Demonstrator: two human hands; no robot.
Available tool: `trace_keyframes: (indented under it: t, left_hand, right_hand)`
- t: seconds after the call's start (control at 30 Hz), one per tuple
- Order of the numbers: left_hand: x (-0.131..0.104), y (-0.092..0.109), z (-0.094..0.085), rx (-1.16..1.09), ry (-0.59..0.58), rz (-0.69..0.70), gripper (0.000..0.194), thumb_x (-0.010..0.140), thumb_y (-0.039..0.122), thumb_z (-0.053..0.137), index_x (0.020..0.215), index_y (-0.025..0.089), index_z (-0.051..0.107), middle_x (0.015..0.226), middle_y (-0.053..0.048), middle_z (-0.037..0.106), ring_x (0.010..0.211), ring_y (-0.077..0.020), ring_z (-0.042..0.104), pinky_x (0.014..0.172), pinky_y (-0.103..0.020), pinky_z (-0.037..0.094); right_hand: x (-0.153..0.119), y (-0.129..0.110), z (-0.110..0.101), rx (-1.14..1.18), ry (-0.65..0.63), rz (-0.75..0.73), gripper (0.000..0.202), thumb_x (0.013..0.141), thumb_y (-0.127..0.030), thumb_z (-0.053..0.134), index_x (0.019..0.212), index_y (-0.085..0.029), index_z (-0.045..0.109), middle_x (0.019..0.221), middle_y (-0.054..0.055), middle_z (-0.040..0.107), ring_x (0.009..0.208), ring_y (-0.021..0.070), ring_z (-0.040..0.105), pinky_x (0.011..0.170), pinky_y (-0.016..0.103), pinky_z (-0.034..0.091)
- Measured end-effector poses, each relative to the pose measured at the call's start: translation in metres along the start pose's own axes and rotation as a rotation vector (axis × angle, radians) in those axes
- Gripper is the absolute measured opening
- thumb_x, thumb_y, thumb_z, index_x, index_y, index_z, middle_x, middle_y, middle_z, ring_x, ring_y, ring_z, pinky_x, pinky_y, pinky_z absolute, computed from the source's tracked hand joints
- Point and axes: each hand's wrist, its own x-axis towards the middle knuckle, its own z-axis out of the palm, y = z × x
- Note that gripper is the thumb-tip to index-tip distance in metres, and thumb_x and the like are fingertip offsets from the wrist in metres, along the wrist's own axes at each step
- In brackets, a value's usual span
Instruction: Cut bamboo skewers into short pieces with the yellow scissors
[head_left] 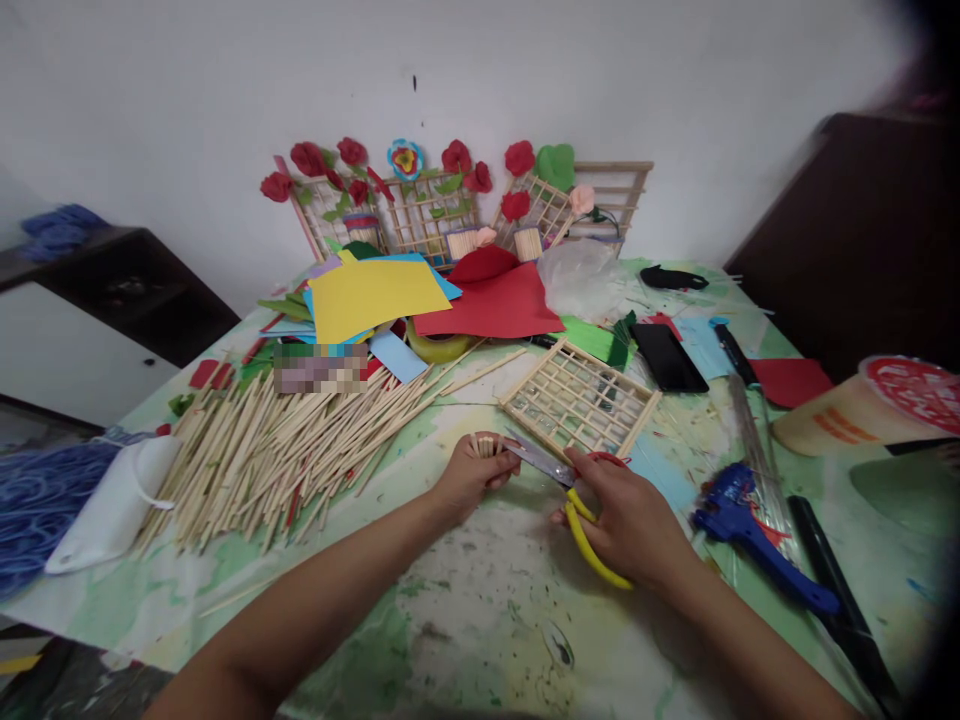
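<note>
My left hand (474, 478) is closed around a small bundle of short wooden sticks (486, 445) near the middle of the table. From the right, my right hand (622, 510) grips yellow-handled scissors (589, 545). Their metal blades point left, with the tips close to the sticks and my left fingers. Whether the blades touch the sticks cannot be made out. Just behind the scissors lies a wooden lattice panel (581, 400). A large heap of long thin sticks (262, 460) spreads out to the left of my left hand.
Yellow paper (379, 298) and red paper (495, 305) lie further back, before lattices with paper flowers (435, 205). To the right are a black phone (669, 357), a blue glue gun (757, 540) and a drink cup (870, 405). A white container (112, 510) sits left.
</note>
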Motion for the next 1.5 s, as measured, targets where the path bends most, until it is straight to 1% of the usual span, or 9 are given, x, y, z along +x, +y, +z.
trace_keyframes:
  t: [0.17,0.3,0.53,0.67,0.8,0.93,1.23,1.33,1.5]
  left_hand:
    - [-0.001,0.004,0.002,-0.001,-0.013,-0.019,0.027,0.061,0.030,0.075,0.071,0.009,0.062,0.052,0.000,0.056,0.035,-0.0001,0.032,0.038,-0.017,0.016]
    - [-0.001,0.005,0.003,-0.004,-0.016,-0.053,0.029,0.061,0.032,0.075,0.065,0.009,0.058,0.052,0.000,0.055,0.035,0.0009,0.031,0.037,-0.017,0.014]
    - [0.001,0.010,0.005,-0.066,0.031,-0.099,0.029,0.066,0.034,0.072,0.078,0.010,0.061,0.055,0.003,0.053,0.035,0.0007,0.032,0.037,-0.017,0.016]
    - [0.002,0.013,0.003,0.145,0.007,-0.129,0.033,0.069,0.039,0.068,0.084,0.010,0.061,0.061,0.002,0.055,0.039,-0.0010,0.036,0.037,-0.016,0.020]
    - [-0.001,0.012,-0.001,0.509,-0.127,-0.235,0.039,0.070,0.043,0.065,0.092,0.011,0.061,0.064,0.001,0.055,0.042,-0.0040,0.040,0.038,-0.017,0.029]
    - [-0.005,0.008,-0.002,0.684,-0.205,-0.246,0.041,0.078,0.052,0.051,0.087,0.013,0.061,0.060,0.001,0.054,0.042,-0.0071,0.044,0.040,-0.020,0.033]
    - [-0.001,0.012,0.000,0.367,-0.008,-0.080,0.039,0.073,0.046,0.062,0.091,0.011,0.065,0.085,-0.007,0.066,0.079,-0.0165,0.059,0.074,-0.028,0.043]
    - [0.000,0.013,0.001,0.351,0.019,-0.029,0.042,0.075,0.047,0.060,0.097,0.011,0.063,0.074,-0.004,0.063,0.062,-0.0112,0.055,0.061,-0.023,0.042]
    - [-0.002,0.013,0.003,0.373,-0.043,-0.058,0.042,0.080,0.049,0.053,0.099,0.012,0.059,0.054,0.005,0.048,0.039,-0.0037,0.030,0.041,-0.018,0.020]
  right_hand:
    - [-0.002,0.000,0.000,0.024,0.008,-0.010,0.061,0.079,-0.050,0.052,0.127,-0.012,0.046,0.103,0.012,0.066,0.092,0.0253,0.062,0.074,0.033,0.047]
    - [-0.003,-0.001,0.000,-0.007,-0.005,0.005,0.052,0.081,-0.049,0.050,0.120,-0.015,0.052,0.086,0.008,0.069,0.076,0.0231,0.065,0.060,0.030,0.045]
    - [-0.002,0.005,-0.004,0.027,0.103,0.054,0.054,0.080,-0.047,0.051,0.121,-0.014,0.051,0.084,0.008,0.069,0.068,0.0198,0.064,0.055,0.027,0.042]
    - [-0.002,0.007,-0.008,0.030,0.117,0.127,0.055,0.078,-0.049,0.052,0.120,-0.013,0.052,0.075,0.006,0.067,0.064,0.0194,0.062,0.050,0.026,0.038]
    - [-0.001,0.008,-0.005,0.017,0.100,0.154,0.053,0.079,-0.046,0.050,0.121,-0.014,0.052,0.075,0.006,0.067,0.063,0.0185,0.062,0.050,0.025,0.037]
    - [0.001,0.008,-0.001,-0.004,0.089,0.166,0.053,0.079,-0.046,0.050,0.121,-0.014,0.052,0.078,0.006,0.068,0.065,0.0188,0.063,0.052,0.025,0.038]
    - [-0.002,0.013,0.005,0.000,0.114,0.105,0.052,0.077,-0.043,0.052,0.122,-0.016,0.050,0.090,0.007,0.070,0.076,0.0222,0.065,0.061,0.029,0.043]
    - [-0.002,0.012,0.006,0.002,0.126,0.076,0.051,0.077,-0.041,0.053,0.122,-0.018,0.050,0.090,0.008,0.070,0.077,0.0230,0.065,0.063,0.030,0.044]
    - [-0.001,0.008,0.004,-0.055,0.099,0.062,0.051,0.077,-0.043,0.053,0.120,-0.016,0.051,0.090,0.009,0.069,0.080,0.0246,0.064,0.063,0.031,0.044]
